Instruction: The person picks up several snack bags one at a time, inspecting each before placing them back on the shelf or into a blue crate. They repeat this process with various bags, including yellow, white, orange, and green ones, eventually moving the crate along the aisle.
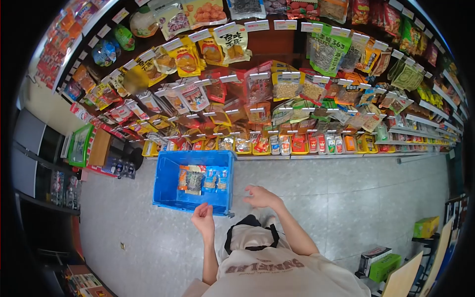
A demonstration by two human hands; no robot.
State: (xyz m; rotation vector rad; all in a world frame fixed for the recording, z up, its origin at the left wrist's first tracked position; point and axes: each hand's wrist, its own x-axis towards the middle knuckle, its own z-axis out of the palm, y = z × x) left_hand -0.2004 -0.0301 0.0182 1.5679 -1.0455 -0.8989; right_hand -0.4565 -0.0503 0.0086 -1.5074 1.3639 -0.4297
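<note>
A blue plastic crate (168,198) stands on the floor in front of me. Several snack packets lie on its bottom: an orange packet (183,178), a clear bag with dark contents (195,181) and blue-topped bags (210,180). My left hand (203,216) hovers over the crate's near edge, its fingers loosely bent and nothing visible in them. To the right of the crate, my right hand (262,197) is held above the floor with its fingers apart and empty.
Ahead, a display wall (257,114) carries rows of hanging snack bags with price tags. Yellow bins (262,144) line its foot. A green crate (81,143) and bottles (123,167) are on the left; boxes (383,265) stand at the lower right.
</note>
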